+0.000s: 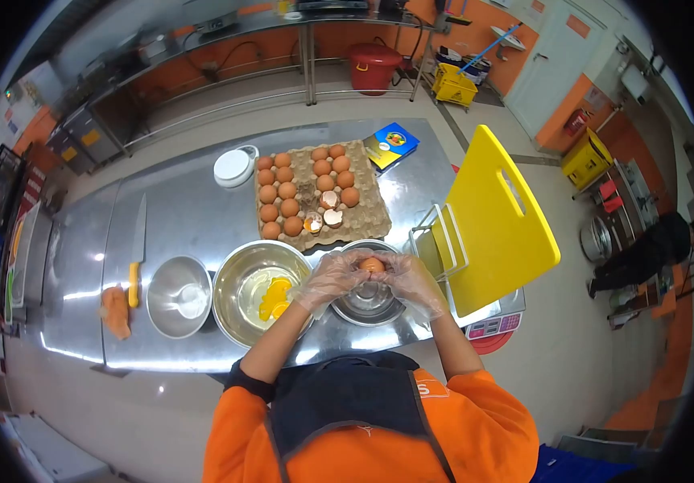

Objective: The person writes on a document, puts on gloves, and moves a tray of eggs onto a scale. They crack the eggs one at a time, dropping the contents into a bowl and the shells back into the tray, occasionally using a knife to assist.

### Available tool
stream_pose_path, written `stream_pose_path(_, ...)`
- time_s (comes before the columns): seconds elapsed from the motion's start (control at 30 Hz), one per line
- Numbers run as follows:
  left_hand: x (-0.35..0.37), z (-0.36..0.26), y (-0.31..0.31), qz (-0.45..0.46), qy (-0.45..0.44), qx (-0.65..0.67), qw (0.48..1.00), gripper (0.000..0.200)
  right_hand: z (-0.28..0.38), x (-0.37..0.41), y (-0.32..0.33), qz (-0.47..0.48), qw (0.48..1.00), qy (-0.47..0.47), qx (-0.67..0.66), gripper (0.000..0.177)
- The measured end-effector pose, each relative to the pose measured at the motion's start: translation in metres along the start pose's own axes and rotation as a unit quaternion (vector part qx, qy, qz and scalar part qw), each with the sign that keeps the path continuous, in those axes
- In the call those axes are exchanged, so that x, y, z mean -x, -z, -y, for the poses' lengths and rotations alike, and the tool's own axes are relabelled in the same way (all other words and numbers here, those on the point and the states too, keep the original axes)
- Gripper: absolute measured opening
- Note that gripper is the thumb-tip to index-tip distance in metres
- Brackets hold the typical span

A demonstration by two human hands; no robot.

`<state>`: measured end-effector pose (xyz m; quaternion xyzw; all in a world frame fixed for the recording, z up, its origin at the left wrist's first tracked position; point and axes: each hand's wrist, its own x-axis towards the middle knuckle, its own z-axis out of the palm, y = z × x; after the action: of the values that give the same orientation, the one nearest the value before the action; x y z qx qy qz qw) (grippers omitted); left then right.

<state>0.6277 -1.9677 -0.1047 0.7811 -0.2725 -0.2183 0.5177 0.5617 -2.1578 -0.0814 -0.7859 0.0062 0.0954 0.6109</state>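
Observation:
A brown egg (372, 265) is held between my left hand (332, 278) and my right hand (413, 282), both in clear plastic gloves with fingers closed round it. Beneath them is a small steel bowl (368, 310). To its left, a larger steel bowl (238, 282) contains yellow yolks (275, 299) and clear egg white. Behind the bowls lies a cardboard egg tray (373, 211) with many brown eggs and several broken shells (332, 217) in its near part.
Left on the steel table (178, 173) are an empty bowl (179, 297), a yellow-handled knife (134, 282) and an orange-brown item (115, 312). A yellow board (496, 225) stands in a rack at right. Behind are a white round object (234, 167) and a blue-yellow box (393, 145). A person (645, 256) is far right.

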Motion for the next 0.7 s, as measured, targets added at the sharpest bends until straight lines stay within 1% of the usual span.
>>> stream_pose_path(0.03, 0.0, -0.004, 0.001, 0.004, 0.013, 0.012, 1.0, 0.042, 0.005, 0.002, 0.001, -0.008, 1.0, 0.002, -0.003, 0.044)
stream_pose_path(0.1, -0.004, 0.001, 0.0, 0.009, 0.005, -0.004, 1.0, 0.04, 0.01, 0.004, 0.002, -0.022, 0.995, 0.005, 0.093, 0.046)
stream_pose_path(0.13, -0.005, 0.002, 0.002, 0.018, 0.0, 0.014, 1.0, 0.039, 0.006, 0.004, 0.004, -0.028, 0.995, 0.005, 0.091, 0.046)
stream_pose_path(0.2, -0.008, 0.006, 0.003, 0.028, -0.004, 0.03, 0.999, 0.039, -0.004, 0.002, 0.009, -0.02, 0.988, 0.056, 0.145, 0.046)
stream_pose_path(0.27, -0.011, 0.013, 0.004, 0.017, -0.057, 0.015, 0.998, 0.039, -0.001, 0.002, 0.012, -0.02, 0.986, 0.071, 0.148, 0.047)
stream_pose_path(0.3, -0.013, 0.016, 0.005, 0.019, -0.057, 0.014, 0.998, 0.039, 0.001, 0.002, 0.013, -0.019, 0.984, 0.085, 0.154, 0.047)
stream_pose_path(0.37, -0.015, 0.018, 0.01, 0.045, -0.03, 0.088, 0.995, 0.039, 0.002, 0.003, 0.016, -0.02, 0.982, 0.087, 0.165, 0.048)
stream_pose_path(0.4, -0.017, 0.018, 0.013, 0.047, -0.031, 0.087, 0.995, 0.039, 0.003, 0.003, 0.018, -0.02, 0.98, 0.09, 0.177, 0.048)
stream_pose_path(0.43, -0.019, 0.017, 0.018, 0.068, -0.035, 0.112, 0.991, 0.038, 0.003, 0.002, 0.019, -0.022, 0.98, 0.09, 0.176, 0.048)
stream_pose_path(0.47, -0.02, 0.016, 0.022, 0.088, -0.039, 0.138, 0.986, 0.038, 0.003, 0.002, 0.021, -0.014, 0.972, 0.125, 0.201, 0.049)
stream_pose_path(0.5, -0.023, 0.017, 0.024, 0.09, -0.039, 0.137, 0.986, 0.038, 0.002, 0.002, 0.022, -0.005, 0.961, 0.158, 0.225, 0.049)
stream_pose_path(0.53, -0.025, 0.017, 0.024, 0.111, -0.057, 0.15, 0.981, 0.038, 0.002, 0.002, 0.022, -0.005, 0.962, 0.156, 0.224, 0.049)
stream_pose_path(0.57, -0.027, 0.018, 0.025, 0.132, -0.075, 0.163, 0.975, 0.037, 0.001, 0.0, 0.024, 0.0, 0.946, 0.184, 0.268, 0.044)
stream_pose_path(0.6, -0.03, 0.019, 0.026, 0.134, -0.073, 0.165, 0.974, 0.037, 0.001, -0.001, 0.026, 0.006, 0.927, 0.21, 0.31, 0.039)
stream_pose_path(0.63, -0.032, 0.011, 0.031, 0.154, -0.086, 0.105, 0.979, 0.035, -0.002, -0.003, 0.028, 0.007, 0.928, 0.206, 0.309, 0.039)
stream_pose_path(0.67, -0.034, 0.006, 0.034, 0.172, -0.1, 0.043, 0.979, 0.033, -0.007, -0.006, 0.03, 0.017, 0.904, 0.236, 0.357, 0.04)
stream_pose_path(0.7, -0.036, 0.005, 0.036, 0.174, -0.098, 0.045, 0.979, 0.033, -0.01, -0.01, 0.032, 0.027, 0.875, 0.265, 0.404, 0.041)
